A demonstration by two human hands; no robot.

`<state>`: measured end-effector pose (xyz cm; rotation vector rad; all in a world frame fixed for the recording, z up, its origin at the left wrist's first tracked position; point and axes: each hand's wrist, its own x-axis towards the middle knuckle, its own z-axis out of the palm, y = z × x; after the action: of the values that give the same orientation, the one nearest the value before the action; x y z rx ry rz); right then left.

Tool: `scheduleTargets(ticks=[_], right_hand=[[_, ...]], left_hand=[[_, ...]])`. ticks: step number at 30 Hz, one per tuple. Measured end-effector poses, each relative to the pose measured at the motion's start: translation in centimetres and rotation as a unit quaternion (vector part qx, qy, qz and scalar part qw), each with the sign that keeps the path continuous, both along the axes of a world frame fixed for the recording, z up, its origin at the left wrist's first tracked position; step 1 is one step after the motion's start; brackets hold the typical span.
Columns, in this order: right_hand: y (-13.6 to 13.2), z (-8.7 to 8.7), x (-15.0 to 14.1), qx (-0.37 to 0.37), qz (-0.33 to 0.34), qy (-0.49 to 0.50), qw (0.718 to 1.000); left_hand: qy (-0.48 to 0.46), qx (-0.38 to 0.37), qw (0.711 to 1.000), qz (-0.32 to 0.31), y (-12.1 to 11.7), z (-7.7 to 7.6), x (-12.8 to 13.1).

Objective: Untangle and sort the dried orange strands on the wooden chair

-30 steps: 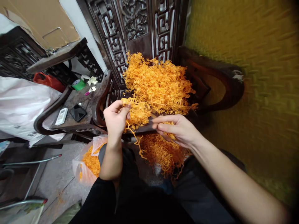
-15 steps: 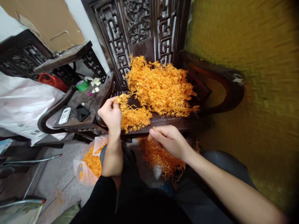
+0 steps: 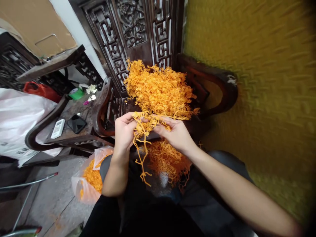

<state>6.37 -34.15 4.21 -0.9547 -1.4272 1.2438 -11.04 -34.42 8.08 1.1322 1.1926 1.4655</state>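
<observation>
Thumb and fingers of my left hand (image 3: 124, 131) are closed on an orange branched artificial flower sprig (image 3: 142, 157), whose thin stems hang down and also reach right. My right hand (image 3: 177, 134) is just beside it, its fingers pinched at the sprig's right-hand part. The fingertips are partly hidden among the orange pieces. Behind both hands a large heap of orange flower sprigs (image 3: 160, 92) lies on the dark carved wooden chair (image 3: 137, 52). Below them, between my knees, sits a tangled pile of bare orange stems (image 3: 169, 161).
At left on the floor stands a clear plastic bag (image 3: 86, 192) of orange pieces. The wooden side table (image 3: 71, 136) carries a phone (image 3: 77, 123), a white remote-like device (image 3: 58, 128) and green tape (image 3: 76, 93). A yellow textured surface (image 3: 247, 65) is at right.
My hands have come together in front of the heap; the right one moved up and left to the sprig. The sprig's stems now dangle below my left hand. The view has shifted slightly right.
</observation>
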Motion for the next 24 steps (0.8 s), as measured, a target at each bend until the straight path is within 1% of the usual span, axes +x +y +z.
scheduleTargets(ticks=[1,3,5,6,8,10,11,12,13,15,17,19,20,22,24], right_hand=[[0.1,0.1,0.0,0.028,-0.011,0.003,1.000],[0.0,0.3,0.0,0.099,-0.031,-0.023,0.994],[-0.2,0.3,0.0,0.157,-0.025,-0.070,0.985],[-0.5,0.3,0.1,0.171,-0.010,-0.091,0.981],[-1.0,0.3,0.3,0.167,0.036,-0.121,0.978],[-1.5,0.4,0.8,0.122,0.092,-0.133,0.979],[-1.7,0.4,1.1,0.090,0.122,-0.128,0.980],[-1.7,0.4,1.4,0.059,0.151,-0.115,0.980],[-1.7,0.3,1.8,0.032,0.177,-0.097,0.979],[-1.3,0.2,2.6,-0.016,0.198,-0.058,0.978],[-0.8,0.1,3.5,-0.065,0.180,-0.015,0.981],[-0.1,0.0,4.5,-0.099,0.135,0.041,0.985],[0.1,0.1,5.0,-0.099,0.109,0.068,0.987],[0.6,0.3,5.7,-0.066,0.067,0.088,0.992],[0.7,0.6,5.9,-0.006,0.040,0.041,0.998]], left_hand=[[0.003,0.000,1.000,-0.004,-0.1,-0.1,0.2],[0.019,0.009,1.000,0.004,0.1,-0.4,0.5],[0.050,0.035,0.997,0.037,0.7,-0.9,0.3],[0.068,0.056,0.994,0.067,1.2,-1.2,-0.1],[0.094,0.102,0.980,0.139,2.4,-1.7,-1.4],[0.088,0.144,0.961,0.220,3.5,-1.8,-3.3],[0.075,0.149,0.954,0.249,3.9,-1.8,-4.3],[0.066,0.144,0.951,0.266,4.1,-1.7,-5.1],[0.061,0.132,0.953,0.264,4.1,-1.6,-5.6],[0.069,0.106,0.966,0.226,3.6,-1.4,-6.0],[0.090,0.094,0.978,0.165,2.7,-1.3,-5.6],[0.122,0.093,0.982,0.113,1.7,-1.2,-4.8],[0.142,0.093,0.981,0.091,1.2,-1.1,-4.4],[0.187,0.087,0.977,0.049,0.4,-0.9,-3.8],[0.226,0.084,0.971,0.003,-0.3,-0.6,-3.2]])
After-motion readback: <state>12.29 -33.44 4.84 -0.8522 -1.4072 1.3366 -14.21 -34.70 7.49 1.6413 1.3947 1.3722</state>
